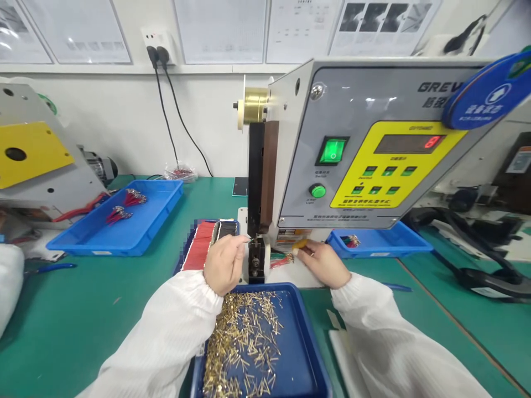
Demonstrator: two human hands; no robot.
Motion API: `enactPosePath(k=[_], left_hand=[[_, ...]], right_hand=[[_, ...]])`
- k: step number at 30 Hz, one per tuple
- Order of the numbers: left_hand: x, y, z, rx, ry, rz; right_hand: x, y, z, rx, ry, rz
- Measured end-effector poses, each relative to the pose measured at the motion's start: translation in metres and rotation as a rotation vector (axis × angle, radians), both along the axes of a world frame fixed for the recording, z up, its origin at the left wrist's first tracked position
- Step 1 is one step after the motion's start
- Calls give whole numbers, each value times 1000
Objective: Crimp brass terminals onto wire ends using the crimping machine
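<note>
My left hand (224, 264) is closed in a pinch at the left side of the crimping machine's black tool head (256, 260). Something thin shows at its fingertips, too small to name. On the other side of the tool head, my right hand (323, 263) has its fingers drawn together, with yellow and white at the fingertips. These fingertips are beside the metal ends of a bundle of red and green wires (281, 260); what they grip is unclear. Below both hands stands a blue tray (301, 337) of loose brass-coloured terminals (244, 337). Red and black wires (201, 246) lie left of my left hand.
The grey machine housing (298, 188), its green switch lit, overhangs my right hand. Blue trays with wire bundles stand at left (153, 221) and right (381, 243). Blue-handled pliers (53, 268) lie far left. A black strap-like object (489, 276) lies at right.
</note>
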State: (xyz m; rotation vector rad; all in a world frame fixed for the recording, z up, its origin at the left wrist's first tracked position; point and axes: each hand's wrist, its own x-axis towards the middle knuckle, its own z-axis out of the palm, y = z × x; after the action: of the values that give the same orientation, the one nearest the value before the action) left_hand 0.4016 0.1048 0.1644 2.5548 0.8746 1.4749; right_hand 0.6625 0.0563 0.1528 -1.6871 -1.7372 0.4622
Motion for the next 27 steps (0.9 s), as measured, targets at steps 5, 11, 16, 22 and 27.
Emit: enactPosePath(k=[5,11,16,22,27], left_hand=[[3,-5,2,0,8,16],[8,-12,7,99,19,-11],[10,-14,5,119,38,-50],[10,-19,6,105,14,-73],[9,-23,6,64,12,-73]], right_hand=[[-7,-1,11,49,-233,-31],[37,-46,38,-73,-487,-86],[86,-103,12,-221,-534,-153],[123,-144,-38,-27,-545,-238],[112,-139,-24,55,-491,-259]])
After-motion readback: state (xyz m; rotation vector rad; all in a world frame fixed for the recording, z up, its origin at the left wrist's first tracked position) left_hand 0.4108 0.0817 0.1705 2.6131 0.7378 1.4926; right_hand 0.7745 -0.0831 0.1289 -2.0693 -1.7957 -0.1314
